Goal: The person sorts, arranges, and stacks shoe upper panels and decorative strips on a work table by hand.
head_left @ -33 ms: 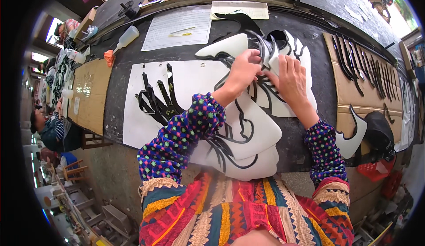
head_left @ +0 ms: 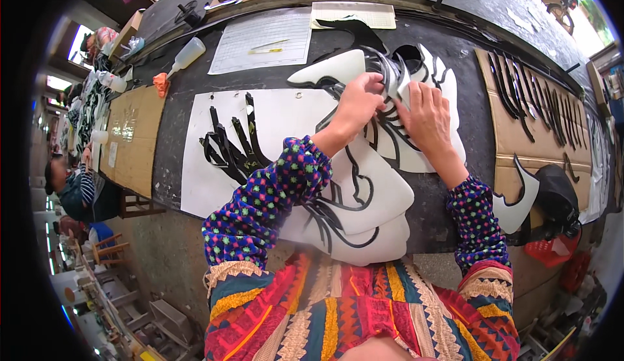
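My left hand (head_left: 359, 106) pinches a curved black strip (head_left: 385, 67) at the upper end of a layered group of white panels. My right hand (head_left: 427, 117) lies close beside it, fingers bent together over a pointed white panel (head_left: 403, 83) and its thumb toward the left hand. The fingertips partly hide what they touch. Below them spreads a white panel with black curved trim (head_left: 426, 161). Nearer to me, larger white pieces with black curved lines (head_left: 383, 192) overlap, reaching the table's near edge.
Loose black strips (head_left: 237, 143) lie on a white sheet (head_left: 195, 185) at left. Beyond are a ruled paper (head_left: 237, 39), a pen (head_left: 266, 50) and a squeeze bottle (head_left: 188, 54). At right, cardboard (head_left: 504, 146) bears several black strips (head_left: 520, 94). A person (head_left: 75, 182) works at far left.
My right thumb has drawn slightly back to the right, away from the left fingers. The left hand and the panels stay almost where they were.
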